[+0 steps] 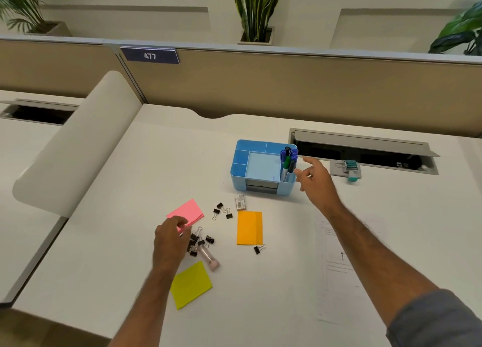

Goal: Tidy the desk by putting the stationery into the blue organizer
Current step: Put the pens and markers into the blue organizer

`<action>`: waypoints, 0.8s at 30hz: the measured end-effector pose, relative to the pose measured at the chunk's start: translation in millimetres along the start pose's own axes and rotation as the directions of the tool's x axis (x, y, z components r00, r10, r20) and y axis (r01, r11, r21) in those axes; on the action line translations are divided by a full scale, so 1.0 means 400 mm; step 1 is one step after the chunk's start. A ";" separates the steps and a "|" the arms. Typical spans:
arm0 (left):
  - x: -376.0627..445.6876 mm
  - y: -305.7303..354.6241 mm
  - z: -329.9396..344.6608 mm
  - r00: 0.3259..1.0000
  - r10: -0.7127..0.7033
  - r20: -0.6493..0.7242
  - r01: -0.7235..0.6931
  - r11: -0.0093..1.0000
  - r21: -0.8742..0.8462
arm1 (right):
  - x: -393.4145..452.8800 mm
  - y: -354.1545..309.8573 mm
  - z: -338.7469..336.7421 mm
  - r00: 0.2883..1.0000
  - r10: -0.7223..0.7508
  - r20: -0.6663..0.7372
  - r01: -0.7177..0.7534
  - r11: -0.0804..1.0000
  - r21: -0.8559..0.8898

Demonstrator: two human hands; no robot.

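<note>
**Blue organizer half filled, loose stationery within reach**

The blue plastic organizer, a rectangular box with several compartments, stands on the white desk toward the back, near an open cable hatch. Its right-hand slot holds upright blue and green marker pens.

Risks, as I judge them: the right hand is just beside the crowded pen slot, and a careless brush could tip the pens or nudge the light box. The cluster of small black binder clips by the left hand is tangled with a pale pink tube-shaped item; grabbing at the heap could scatter clips. The thin pink sticky-note pad lies flat, so lifting it by an edge may peel off sheets and leave the pad behind.

The right arm reaches forward, fingers loosely spread and holding nothing. The left hand hovers palm down, fingers curled over the near corner of the pink pad; whether it grips the pad cannot be told.

An orange pad, a yellow-green pad and a small grey box lie apart in front of the organizer.
</note>
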State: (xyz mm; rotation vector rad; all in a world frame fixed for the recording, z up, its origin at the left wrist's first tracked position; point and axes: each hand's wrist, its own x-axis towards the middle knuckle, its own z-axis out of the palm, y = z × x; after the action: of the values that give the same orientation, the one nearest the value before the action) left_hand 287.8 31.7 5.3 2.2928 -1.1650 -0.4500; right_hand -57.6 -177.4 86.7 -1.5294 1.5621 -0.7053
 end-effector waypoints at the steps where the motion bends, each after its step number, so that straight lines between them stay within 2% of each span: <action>1: -0.001 -0.025 -0.005 1.000 -0.021 -0.010 0.021 0.999 0.027 | -0.006 0.002 0.001 1.000 -0.001 0.002 0.000 1.000 0.010; 5: -0.012 -0.085 -0.024 0.994 -0.111 -0.024 0.113 0.990 0.087 | -0.039 0.013 0.004 1.000 -0.006 -0.006 0.006 1.000 -0.004; 8: -0.024 -0.091 -0.030 0.987 -0.162 0.019 0.160 0.983 0.095 | -0.065 0.025 0.010 1.000 -0.017 0.013 0.017 1.000 -0.007; 15: -0.047 -0.075 -0.027 0.985 -0.164 0.044 0.153 0.970 0.191 | -0.106 0.053 0.036 0.985 0.004 0.174 -0.001 1.000 -0.017; 20: -0.041 -0.079 -0.017 0.995 -0.083 0.047 0.051 0.874 0.483 | -0.137 0.044 0.066 0.958 -0.014 0.287 0.021 1.000 -0.019; 24: -0.049 -0.054 -0.015 0.990 -0.138 0.041 0.101 0.868 0.487 | -0.162 0.026 0.102 0.935 -0.045 0.352 0.054 0.998 -0.017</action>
State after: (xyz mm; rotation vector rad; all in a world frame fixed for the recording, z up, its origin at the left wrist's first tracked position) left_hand 293.5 60.2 -1.4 2.8133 -1.2896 -0.3135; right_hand -33.2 -106.6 68.1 -1.6171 1.2711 -0.4091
